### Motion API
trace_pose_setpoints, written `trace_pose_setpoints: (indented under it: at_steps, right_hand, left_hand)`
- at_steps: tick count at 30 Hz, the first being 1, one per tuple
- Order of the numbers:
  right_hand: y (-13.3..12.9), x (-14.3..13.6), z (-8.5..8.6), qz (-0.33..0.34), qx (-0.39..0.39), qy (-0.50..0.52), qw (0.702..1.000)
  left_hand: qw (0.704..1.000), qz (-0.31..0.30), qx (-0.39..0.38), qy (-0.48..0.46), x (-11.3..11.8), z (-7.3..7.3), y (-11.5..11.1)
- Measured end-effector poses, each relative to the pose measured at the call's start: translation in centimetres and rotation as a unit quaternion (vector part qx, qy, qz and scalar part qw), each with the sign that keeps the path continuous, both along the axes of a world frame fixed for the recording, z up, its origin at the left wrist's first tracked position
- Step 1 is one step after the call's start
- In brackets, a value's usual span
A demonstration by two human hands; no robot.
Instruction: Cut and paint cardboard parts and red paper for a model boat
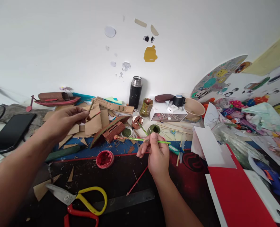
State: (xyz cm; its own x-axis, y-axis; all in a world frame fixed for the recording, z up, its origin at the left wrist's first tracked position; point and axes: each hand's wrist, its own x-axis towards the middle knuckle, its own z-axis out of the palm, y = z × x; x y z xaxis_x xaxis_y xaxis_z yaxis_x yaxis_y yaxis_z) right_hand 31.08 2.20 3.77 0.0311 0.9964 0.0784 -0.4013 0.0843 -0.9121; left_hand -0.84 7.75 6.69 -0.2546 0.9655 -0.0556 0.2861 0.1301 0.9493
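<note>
My left hand, raised at the left over cardboard scraps, pinches a thin brown strip between thumb and fingertips. A green-handled paintbrush lies across the fingers of my right hand, held under the thumb. Its bristle end, smeared brown, points left toward a small brown and green model boat, which is tilted. Behind the brush are a jar of brown paint with another green brush in it and a jar of dark green paint. A red paint jar stands nearer me.
Scissors with yellow and red handles lie in front, beside a ruler and red pencil. At the back stand a black thermos and red model boat. Red card lies at right, a phone at left.
</note>
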Motion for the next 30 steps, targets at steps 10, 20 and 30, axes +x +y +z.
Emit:
trace_pose_setpoints:
  at_steps: [10,20,30]
  right_hand:
    - [0.0,-0.3,-0.1,0.005,0.007,0.014,1.000]
    - [0.0,-0.2,-0.3,0.007,0.001,0.002,1.000]
    - [0.0,-0.3,-0.1,0.007,-0.001,0.009,1.000]
  left_hand:
    - [0.923,0.013,-0.030,-0.384,3.5,0.1,-5.4]
    - [0.948,0.023,0.059,-0.313,4.3,0.1,-6.1]
    - [0.987,0.028,0.062,-0.146,4.2,1.4,-7.1]
